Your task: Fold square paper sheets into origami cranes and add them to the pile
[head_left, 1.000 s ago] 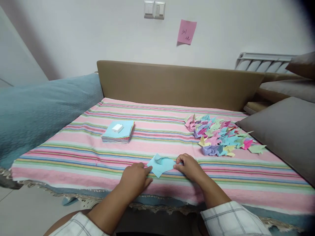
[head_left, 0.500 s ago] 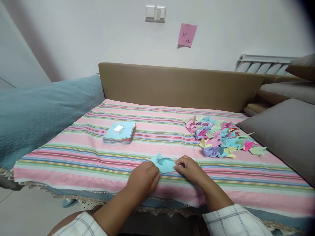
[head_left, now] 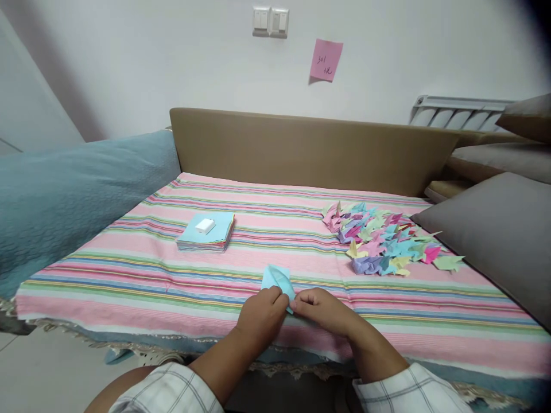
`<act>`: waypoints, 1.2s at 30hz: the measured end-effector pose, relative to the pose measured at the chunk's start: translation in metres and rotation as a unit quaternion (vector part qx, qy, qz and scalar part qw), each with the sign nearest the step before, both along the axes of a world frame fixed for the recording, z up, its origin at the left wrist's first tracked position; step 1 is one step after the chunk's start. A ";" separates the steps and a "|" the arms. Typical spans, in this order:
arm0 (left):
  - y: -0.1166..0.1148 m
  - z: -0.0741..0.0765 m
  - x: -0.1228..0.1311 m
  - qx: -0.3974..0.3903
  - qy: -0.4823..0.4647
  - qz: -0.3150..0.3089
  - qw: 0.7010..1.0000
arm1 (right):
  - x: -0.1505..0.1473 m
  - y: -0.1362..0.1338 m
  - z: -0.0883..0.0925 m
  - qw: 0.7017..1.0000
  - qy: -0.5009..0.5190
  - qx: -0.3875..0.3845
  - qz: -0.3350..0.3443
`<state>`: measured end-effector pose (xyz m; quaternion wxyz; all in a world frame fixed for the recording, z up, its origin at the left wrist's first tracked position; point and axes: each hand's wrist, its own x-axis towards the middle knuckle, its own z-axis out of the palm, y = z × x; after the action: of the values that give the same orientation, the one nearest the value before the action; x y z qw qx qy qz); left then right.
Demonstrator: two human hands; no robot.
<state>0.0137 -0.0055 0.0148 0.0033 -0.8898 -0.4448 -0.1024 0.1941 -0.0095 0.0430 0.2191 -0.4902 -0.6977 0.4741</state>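
Note:
A light blue, partly folded sheet of paper (head_left: pixel 276 279) lies on the pink striped cloth (head_left: pixel 129 269) near its front edge. My left hand (head_left: pixel 262 312) pinches the paper's near corner with fingers closed. My right hand (head_left: pixel 321 310) meets it from the right, fingertips pressed on the same corner. The folded part of the paper rises a little beyond my fingers.
A stack of coloured square papers (head_left: pixel 205 232) with a small white block (head_left: pixel 205 226) on top lies at the left. A heap of folded paper cranes (head_left: pixel 383 241) lies at the right. Grey cushions (head_left: pixel 499 229) are at the right, a teal blanket (head_left: pixel 64 195) at the left.
Both hands have drawn together at the paper's near corner. The sheet, spread flat between the hands before, is now folded narrower and stands up slightly.

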 end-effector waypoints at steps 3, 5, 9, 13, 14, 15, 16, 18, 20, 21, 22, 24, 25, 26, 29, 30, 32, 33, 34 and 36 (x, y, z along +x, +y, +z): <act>0.004 0.004 -0.005 -0.016 -0.030 -0.001 0.999 | 0.010 0.005 -0.003 0.997 -0.021 0.035 -0.066; 0.008 0.008 -0.011 -0.037 -0.076 -0.008 0.996 | 0.016 0.010 -0.006 0.990 -0.037 0.067 -0.120; 0.018 0.015 -0.025 -0.062 -0.175 -0.028 0.982 | 0.019 0.014 -0.011 0.969 -0.044 0.184 -0.161; 0.029 0.014 -0.033 -0.089 -0.221 -0.055 0.970 | 0.013 0.012 -0.010 0.951 -0.069 0.296 -0.062; 0.030 0.013 -0.034 -0.096 -0.228 -0.062 0.967 | 0.011 0.012 -0.009 0.948 -0.084 0.305 -0.034; 0.031 0.012 -0.033 -0.103 -0.234 -0.069 0.964 | 0.010 0.013 -0.009 0.947 -0.102 0.305 -0.014; 0.032 0.012 -0.033 -0.109 -0.239 -0.074 0.962 | 0.009 0.013 -0.009 0.946 -0.121 0.299 -0.002; 0.032 0.014 -0.031 -0.118 -0.247 -0.080 0.958 | 0.007 0.016 -0.011 0.948 -0.151 0.281 -0.001; 0.031 0.017 -0.030 -0.129 -0.255 -0.085 0.955 | 0.006 0.019 -0.012 0.949 -0.163 0.269 -0.005; 0.030 0.018 -0.030 -0.136 -0.257 -0.090 0.952 | 0.006 0.020 -0.013 0.950 -0.164 0.267 -0.005; 0.029 0.020 -0.030 -0.144 -0.259 -0.094 0.951 | 0.007 0.021 -0.013 0.950 -0.163 0.266 -0.002; 0.027 0.024 -0.029 -0.155 -0.260 -0.096 0.948 | 0.007 0.023 -0.014 0.951 -0.157 0.265 0.006; 0.027 0.025 -0.029 -0.158 -0.259 -0.094 0.948 | 0.007 0.024 -0.015 0.952 -0.153 0.264 0.010; 0.027 0.025 -0.028 -0.158 -0.258 -0.090 0.949 | 0.007 0.025 -0.015 0.953 -0.149 0.263 0.012; 0.029 0.024 -0.027 -0.154 -0.254 -0.079 0.951 | 0.007 0.026 -0.014 0.957 -0.143 0.253 0.011; 0.030 0.023 -0.027 -0.154 -0.253 -0.077 0.952 | 0.007 0.026 -0.014 0.958 -0.144 0.247 0.012; 0.031 0.021 -0.026 -0.155 -0.253 -0.070 0.952 | 0.006 0.026 -0.012 0.960 -0.148 0.238 0.016; 0.031 0.021 -0.025 -0.156 -0.252 -0.066 0.953 | 0.005 0.026 -0.011 0.960 -0.149 0.235 0.017; 0.031 0.021 -0.025 -0.157 -0.252 -0.062 0.953 | 0.005 0.027 -0.010 0.961 -0.149 0.234 0.016; 0.031 0.021 -0.024 -0.160 -0.250 -0.058 0.953 | 0.005 0.027 -0.009 0.962 -0.145 0.233 0.012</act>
<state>-0.0104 0.0257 0.0359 -0.2566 -0.8487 -0.3900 -0.2485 0.1991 0.0177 0.0339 0.2176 -0.4808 -0.8191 0.2249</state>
